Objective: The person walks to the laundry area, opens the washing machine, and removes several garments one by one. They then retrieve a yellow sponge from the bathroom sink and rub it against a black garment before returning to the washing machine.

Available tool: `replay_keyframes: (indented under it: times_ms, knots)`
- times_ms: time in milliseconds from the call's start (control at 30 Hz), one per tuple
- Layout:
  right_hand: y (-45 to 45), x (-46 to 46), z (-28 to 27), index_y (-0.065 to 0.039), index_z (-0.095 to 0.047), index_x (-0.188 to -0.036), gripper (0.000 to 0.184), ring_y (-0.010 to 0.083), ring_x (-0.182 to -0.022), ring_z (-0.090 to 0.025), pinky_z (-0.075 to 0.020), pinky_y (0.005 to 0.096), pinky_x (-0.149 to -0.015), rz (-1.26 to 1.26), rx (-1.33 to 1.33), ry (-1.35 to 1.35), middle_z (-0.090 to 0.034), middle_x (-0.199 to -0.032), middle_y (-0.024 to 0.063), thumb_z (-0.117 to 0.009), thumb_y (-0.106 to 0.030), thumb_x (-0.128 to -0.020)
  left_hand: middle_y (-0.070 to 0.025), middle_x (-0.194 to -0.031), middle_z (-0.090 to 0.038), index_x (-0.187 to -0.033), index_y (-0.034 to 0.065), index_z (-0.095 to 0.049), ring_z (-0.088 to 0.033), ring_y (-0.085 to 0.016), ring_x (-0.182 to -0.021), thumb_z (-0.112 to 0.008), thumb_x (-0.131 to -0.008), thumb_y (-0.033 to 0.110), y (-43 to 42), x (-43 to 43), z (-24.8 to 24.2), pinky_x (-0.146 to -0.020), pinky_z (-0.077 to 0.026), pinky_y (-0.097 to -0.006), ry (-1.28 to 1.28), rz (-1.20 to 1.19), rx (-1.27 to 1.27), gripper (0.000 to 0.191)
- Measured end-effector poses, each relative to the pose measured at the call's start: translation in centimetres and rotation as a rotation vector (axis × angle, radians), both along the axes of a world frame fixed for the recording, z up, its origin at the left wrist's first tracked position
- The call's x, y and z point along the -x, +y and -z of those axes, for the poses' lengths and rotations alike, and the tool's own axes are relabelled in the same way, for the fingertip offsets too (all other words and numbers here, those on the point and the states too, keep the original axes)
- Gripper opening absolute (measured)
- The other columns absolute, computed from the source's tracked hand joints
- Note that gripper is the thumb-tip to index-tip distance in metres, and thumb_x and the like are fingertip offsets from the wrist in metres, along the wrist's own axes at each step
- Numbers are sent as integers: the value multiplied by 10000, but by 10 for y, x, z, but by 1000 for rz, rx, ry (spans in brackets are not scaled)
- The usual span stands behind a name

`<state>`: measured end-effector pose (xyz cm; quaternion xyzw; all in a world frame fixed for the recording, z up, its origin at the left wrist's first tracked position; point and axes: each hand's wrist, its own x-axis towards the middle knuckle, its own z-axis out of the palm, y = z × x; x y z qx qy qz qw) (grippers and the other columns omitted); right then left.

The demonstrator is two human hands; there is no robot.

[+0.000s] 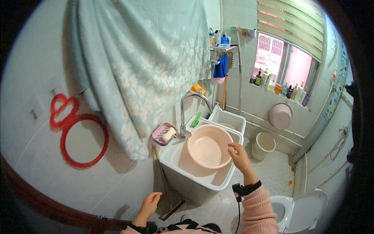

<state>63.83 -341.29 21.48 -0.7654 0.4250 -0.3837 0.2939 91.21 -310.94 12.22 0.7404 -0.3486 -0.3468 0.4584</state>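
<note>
A pale pink plastic basin [209, 149] rests in the white sink [182, 175], below the curved chrome faucet [182, 114]. Its inside looks shiny, and I cannot tell how much water it holds. My right hand [242, 156] is at the basin's right rim with thumb and fingers apart; whether the fingertips touch the rim is unclear. Low in front of the sink, my left hand [149, 204] hangs away from the basin, fingers curled together and nothing visible in them. Left of the faucet, a bar of soap [169, 134] lies in a pink and purple soap dish [159, 137].
A green brush [196, 119] lies behind the faucet base. A floor squeegee [172, 209] leans beside the sink. To the right stand a bucket [263, 145] and a toilet [287, 215] with raised lid. A floral cloth [146, 58] hangs at left, near a red-framed mirror [84, 142].
</note>
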Motion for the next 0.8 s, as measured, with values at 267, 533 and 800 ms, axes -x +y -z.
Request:
replay_keyframes:
  times_ms: [267,533,800]
  knots:
    - [-217,-51,1,-56,-595,-1084,311,301,-933,-575,-454,373,-820,-114,1,111,-587,-1045,169,-549,-262,-856,-79,-1032,-590,-1086,62,-605,-559,-194,-938,-517,-906,228,-139,-4,-26,-801,-438,-321,-196,38,-30,260]
    - [-412,-191,-2,-110,-573,-1135,363,327,-925,-562,-456,394,-804,-232,209,132,-590,-1090,128,-605,-275,-813,-92,-1014,-593,-1106,58,-600,-565,-184,-885,-511,-915,232,-191,51,-24,-765,-449,-314,59,-443,-272,273]
    - [-450,-270,-15,-105,-469,-1241,565,349,-984,-522,-442,400,-837,-322,401,386,-615,-1028,132,-654,-328,-755,-81,-1004,-587,-1087,66,-607,-550,-177,-930,-516,-911,219,-220,99,-48,-835,-429,-321,6,-745,-247,250]
